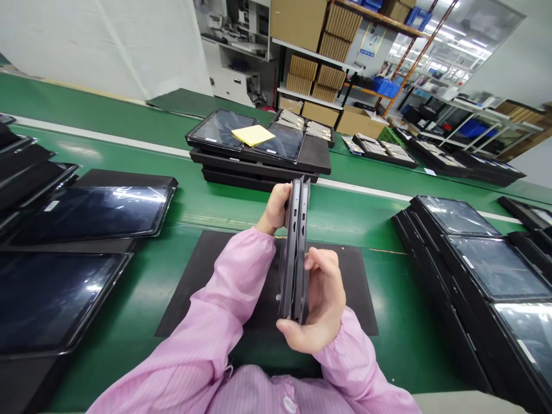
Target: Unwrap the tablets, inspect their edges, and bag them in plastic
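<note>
Two tablets (pixel 295 247) stand on edge, face to face, above a black mat (pixel 345 282); small port openings show along their near sides. My left hand (pixel 278 207) grips the pair at its far end, with its fingers partly hidden behind the tablets. Around the near end, my right hand (pixel 321 302) is closed, thumb at the bottom corner and fingers at the right face.
Black trays (pixel 259 167) behind the mat carry screens and a yellow sheet (pixel 253 135). Stacked trays with screens (pixel 90 210) lie at left, and more trays (pixel 480 250) rise at right. The green bench (pixel 190 207) runs across; shelves with cardboard boxes (pixel 302 75) stand beyond.
</note>
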`<state>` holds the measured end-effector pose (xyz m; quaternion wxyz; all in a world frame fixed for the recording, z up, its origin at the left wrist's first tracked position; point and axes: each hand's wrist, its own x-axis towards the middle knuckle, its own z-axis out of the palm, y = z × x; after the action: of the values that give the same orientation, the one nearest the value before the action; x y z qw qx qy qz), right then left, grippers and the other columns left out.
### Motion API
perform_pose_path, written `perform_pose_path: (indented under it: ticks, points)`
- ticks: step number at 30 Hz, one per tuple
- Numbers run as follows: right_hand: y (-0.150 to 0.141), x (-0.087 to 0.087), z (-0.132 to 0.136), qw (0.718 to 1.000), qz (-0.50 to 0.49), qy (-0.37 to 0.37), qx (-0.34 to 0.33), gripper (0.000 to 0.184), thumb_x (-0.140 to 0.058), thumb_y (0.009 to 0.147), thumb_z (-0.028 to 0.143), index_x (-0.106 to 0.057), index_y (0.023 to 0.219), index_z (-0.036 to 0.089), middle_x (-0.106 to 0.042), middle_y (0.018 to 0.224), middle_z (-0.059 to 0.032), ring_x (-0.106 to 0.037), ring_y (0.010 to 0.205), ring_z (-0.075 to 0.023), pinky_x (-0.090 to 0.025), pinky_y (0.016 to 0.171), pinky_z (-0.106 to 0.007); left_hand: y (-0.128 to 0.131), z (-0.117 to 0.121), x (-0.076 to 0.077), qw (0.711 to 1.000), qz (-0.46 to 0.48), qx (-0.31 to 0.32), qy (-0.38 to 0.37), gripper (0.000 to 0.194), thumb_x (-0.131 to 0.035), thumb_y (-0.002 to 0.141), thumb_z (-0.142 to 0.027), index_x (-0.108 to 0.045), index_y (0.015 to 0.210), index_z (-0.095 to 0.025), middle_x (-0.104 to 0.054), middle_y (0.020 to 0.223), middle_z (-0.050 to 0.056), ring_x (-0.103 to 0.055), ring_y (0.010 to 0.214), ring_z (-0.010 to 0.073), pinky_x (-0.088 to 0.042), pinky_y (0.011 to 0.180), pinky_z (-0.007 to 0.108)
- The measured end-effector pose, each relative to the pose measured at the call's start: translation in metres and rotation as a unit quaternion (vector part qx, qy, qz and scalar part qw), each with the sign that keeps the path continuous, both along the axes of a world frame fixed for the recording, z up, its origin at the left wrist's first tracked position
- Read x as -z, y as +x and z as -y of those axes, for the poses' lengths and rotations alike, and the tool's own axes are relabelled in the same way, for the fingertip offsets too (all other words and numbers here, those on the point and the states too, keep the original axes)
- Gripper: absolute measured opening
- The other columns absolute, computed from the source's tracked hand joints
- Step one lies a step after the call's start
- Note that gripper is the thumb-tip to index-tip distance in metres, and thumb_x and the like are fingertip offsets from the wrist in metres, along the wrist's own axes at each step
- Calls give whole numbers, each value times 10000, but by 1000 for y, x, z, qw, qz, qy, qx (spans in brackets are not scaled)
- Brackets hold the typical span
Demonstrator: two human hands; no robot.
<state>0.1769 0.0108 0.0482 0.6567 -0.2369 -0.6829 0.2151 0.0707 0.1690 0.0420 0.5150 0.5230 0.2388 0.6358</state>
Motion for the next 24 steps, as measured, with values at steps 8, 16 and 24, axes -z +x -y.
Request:
perform_pose_path:
  ticks: [8,16,24]
  points:
    - [21,-9,-2,996,63,-49,-38,956,-711,727,354,-291,1584,296,-435,979,-14,-482,832,-191,-489,739,-364,-1,-1,-1,998,-47,1,45,744,-510,695,-925,-388,478,-224,-375,485,-15,-351,455,119,-264,432,309]
    - [34,-18,5,990,96,-86,-56,948,-688,758,371,-270,1604,272,-466,1003,-28,-511,888,-205,-525,753,-369,7,3,-5,996,-53,3,67,757,-504,666,-946,-419,481,-217,-400,475,-9,-358,456,122,-264,445,306]
    - [35,-21,5,989,92,-104,-42,849,-642,756,291,-382,1564,275,-497,929,-36,-497,798,-214,-531,669,-368,10,10,-8,993,-64,-10,98,733,-461,769,-887,-445,484,-211,-428,484,13,-367,485,141,-263,461,314]
